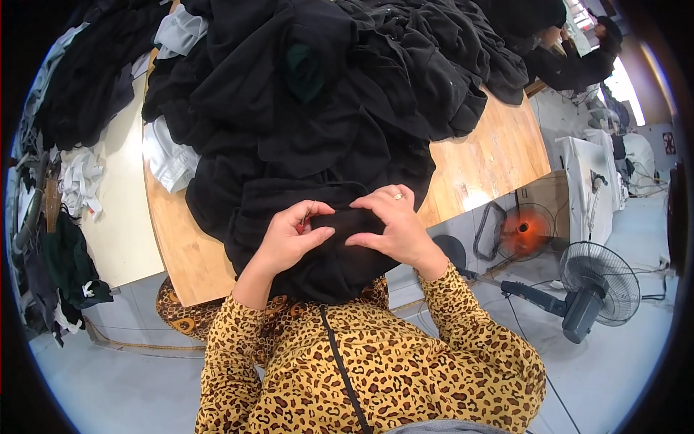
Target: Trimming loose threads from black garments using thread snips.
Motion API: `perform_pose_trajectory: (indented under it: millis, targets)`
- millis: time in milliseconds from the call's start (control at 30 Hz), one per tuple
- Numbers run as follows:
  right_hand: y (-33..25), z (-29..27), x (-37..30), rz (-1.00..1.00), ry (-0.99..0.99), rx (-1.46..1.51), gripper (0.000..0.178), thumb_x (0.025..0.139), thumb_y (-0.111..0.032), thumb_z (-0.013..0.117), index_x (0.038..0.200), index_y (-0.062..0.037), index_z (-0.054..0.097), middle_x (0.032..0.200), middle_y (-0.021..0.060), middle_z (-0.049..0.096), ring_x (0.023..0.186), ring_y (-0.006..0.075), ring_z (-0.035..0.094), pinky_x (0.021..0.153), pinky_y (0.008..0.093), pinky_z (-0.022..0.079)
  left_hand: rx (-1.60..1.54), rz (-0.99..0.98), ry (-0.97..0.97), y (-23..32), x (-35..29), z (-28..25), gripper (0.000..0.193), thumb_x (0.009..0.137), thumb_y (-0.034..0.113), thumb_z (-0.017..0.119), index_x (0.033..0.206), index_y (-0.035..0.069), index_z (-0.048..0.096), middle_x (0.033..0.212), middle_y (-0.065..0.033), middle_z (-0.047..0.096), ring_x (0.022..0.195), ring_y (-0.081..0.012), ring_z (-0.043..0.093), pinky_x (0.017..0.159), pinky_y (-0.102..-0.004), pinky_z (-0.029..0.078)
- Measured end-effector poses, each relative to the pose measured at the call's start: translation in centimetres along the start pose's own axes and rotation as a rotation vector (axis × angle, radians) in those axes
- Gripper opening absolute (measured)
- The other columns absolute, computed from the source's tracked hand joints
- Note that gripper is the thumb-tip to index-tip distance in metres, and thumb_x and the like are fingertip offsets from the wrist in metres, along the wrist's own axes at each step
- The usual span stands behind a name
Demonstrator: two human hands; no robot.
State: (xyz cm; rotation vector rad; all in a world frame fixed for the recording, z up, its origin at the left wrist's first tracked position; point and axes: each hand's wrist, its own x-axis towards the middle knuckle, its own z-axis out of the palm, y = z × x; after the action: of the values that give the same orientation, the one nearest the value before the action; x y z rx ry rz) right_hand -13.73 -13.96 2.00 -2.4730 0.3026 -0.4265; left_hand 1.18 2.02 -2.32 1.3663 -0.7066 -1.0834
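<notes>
A large black cloth garment [311, 159] hangs over the table's near edge and onto my lap. My left hand [289, 235] curls its thumb and forefinger round a fold of the fabric. A small red thing [302, 226] is tucked inside that hand, mostly hidden by the fingers, so I cannot tell its kind. Facing it, my right hand [394, 226], with a ring on one finger, holds the same stretch of cloth between thumb and fingers. Black fabric spans the short gap between the two hands.
A wooden table [499, 155] carries heaped black garments [434, 58]. White cloth [170, 155] lies at its left. Beyond is a cream surface [119, 195] with more clothing. At right stand a fan [596, 282] and a heater-like orange glow [523, 228]. Another person [578, 65] works at far right.
</notes>
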Motion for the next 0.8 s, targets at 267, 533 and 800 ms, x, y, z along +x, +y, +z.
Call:
perform_pose_trajectory:
  millis: [267,533,800]
  targets:
    - [1.2,1.3,-0.7,0.201,-0.07,0.213,0.027,0.071,-0.022,0.076,0.089,-0.0044,0.065,0.08,0.0065,0.061,0.081,0.0236,0.054,0.083,0.0329,0.035,-0.119,-0.103,0.061,0.5,0.5,0.9,0.019,0.083,0.009,0.069,0.098,0.001,0.062,0.08,0.0059,0.057,0.066,-0.0002,0.043,0.062,-0.0163,0.038]
    - [2.1,2.7,-1.5,0.406,-0.067,1.196,0.01,0.078,-0.002,0.07,0.086,-0.0004,0.064,0.095,0.0017,0.059,0.092,0.0116,0.053,0.085,0.026,0.042,-0.171,-0.24,0.011,0.3,1.2,0.9,0.01,0.082,0.007,0.07,0.084,0.004,0.061,0.075,0.0054,0.056,0.068,-0.0018,0.046,0.062,-0.0176,0.038]
    - [2.2,3.0,-1.5,0.361,-0.113,1.165,0.017,0.077,0.0,0.069,0.093,-0.0007,0.066,0.102,0.004,0.058,0.098,0.0137,0.054,0.091,0.0259,0.042,0.123,0.107,0.089,0.2,0.3,1.6,0.012,0.081,0.006,0.07,0.091,0.002,0.066,0.079,0.0012,0.06,0.064,-0.0047,0.05,0.058,-0.0201,0.041]
